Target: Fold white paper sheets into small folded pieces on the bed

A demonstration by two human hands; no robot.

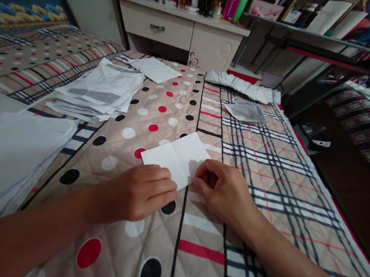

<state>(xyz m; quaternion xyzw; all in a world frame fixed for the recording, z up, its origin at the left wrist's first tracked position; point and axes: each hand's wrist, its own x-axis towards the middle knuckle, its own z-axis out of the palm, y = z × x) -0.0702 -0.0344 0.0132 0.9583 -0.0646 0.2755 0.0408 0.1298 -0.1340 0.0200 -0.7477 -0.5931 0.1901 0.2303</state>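
Observation:
A small white sheet of paper (pixel 178 153) with a crease down its middle lies on the patterned bedspread in front of me. My left hand (pixel 149 191) has its fingers curled together over the sheet's near left edge. At the near right corner, my right hand (pixel 221 186) pinches the paper between thumb and forefinger. The fingertips of my left hand are partly hidden from view.
Stacked printed papers (pixel 99 89) lie to the left, with a larger white pile (pixel 21 142) nearer me. Folded white sheets (pixel 156 69) rest farther back. A row of folded papers (pixel 243 86) and a clear plastic packet (pixel 246 111) lie at the far right. Beyond stands a white cabinet (pixel 155 25).

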